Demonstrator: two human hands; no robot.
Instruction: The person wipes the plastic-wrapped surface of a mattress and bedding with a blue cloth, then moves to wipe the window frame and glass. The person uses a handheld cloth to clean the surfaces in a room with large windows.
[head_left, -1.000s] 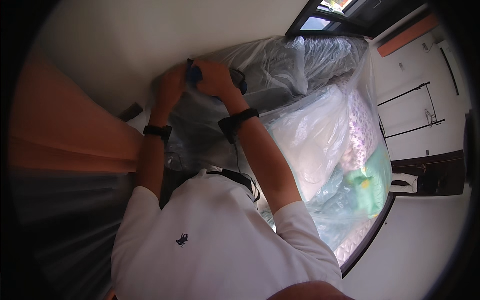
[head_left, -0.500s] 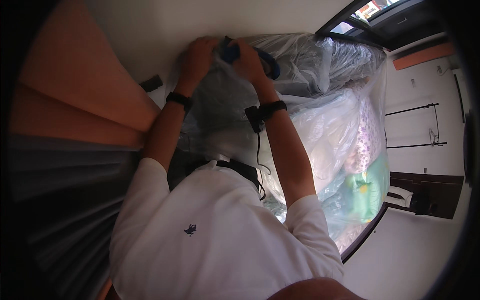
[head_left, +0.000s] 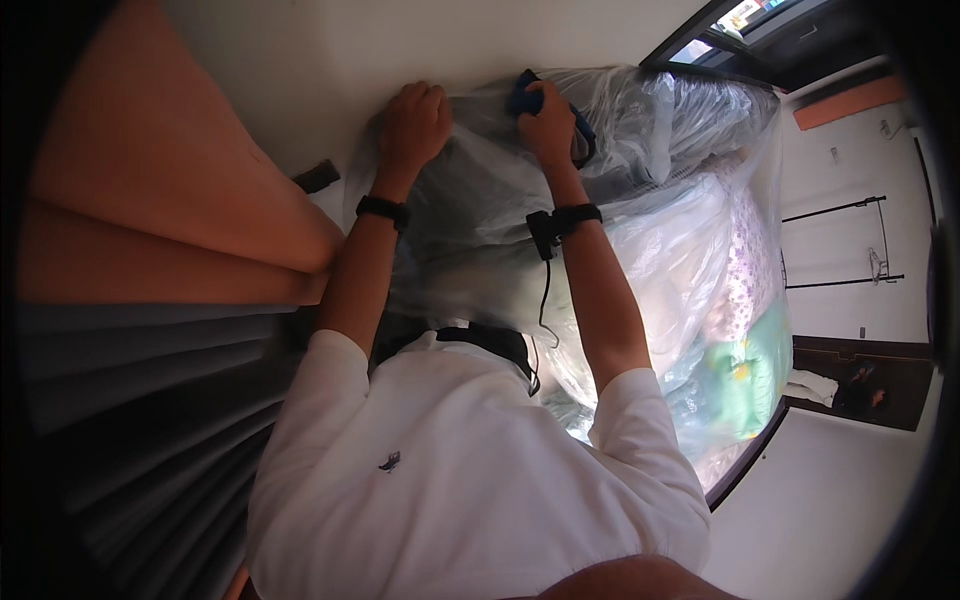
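Blue tool point(head_left: 523, 97), its kind unclear, lies over the upper part of the clear plastic sheet point(head_left: 480, 215), near the pale wall point(head_left: 400, 40). My right hand point(head_left: 550, 128) is closed around it, with a dark blue curved part showing beyond my wrist side. My left hand point(head_left: 413, 127), apart from the right and to its left, lies over the sheet's edge with fingers curled; whether they pinch the film, I cannot tell. I wear a black band on each wrist, and a thin black cord point(head_left: 545, 300) hangs from the right one point(head_left: 576, 217). Beneath the sheet, to the right of my forearm, are a purple-flowered cloth point(head_left: 742, 260) and a green cloth point(head_left: 742, 390). Farther out: at left, an orange curtain point(head_left: 180, 190) above dark pleated fabric point(head_left: 140, 370); at upper right, a dark-framed window point(head_left: 700, 45); at far right, a black wall rack point(head_left: 835, 210).
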